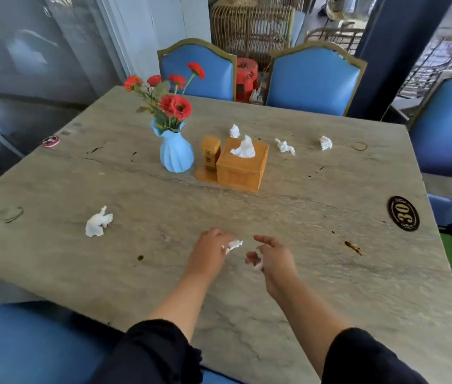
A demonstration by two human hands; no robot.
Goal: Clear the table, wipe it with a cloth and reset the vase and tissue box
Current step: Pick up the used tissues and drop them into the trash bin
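Both forearms reach out over the near part of the table [330, 273], dark sleeves pushed up. The left hand [208, 252], palm down, pinches a crumpled tissue scrap [234, 244] at its fingertips. The right hand [273, 257], fingers curled inward, grips another white scrap [258, 263]. A loose tissue wad [98, 223] lies well to the left. Farther out, at the table's middle, the blue vase [176, 153] stands just beside the wooden tissue box [242, 167], more wads scattered behind.
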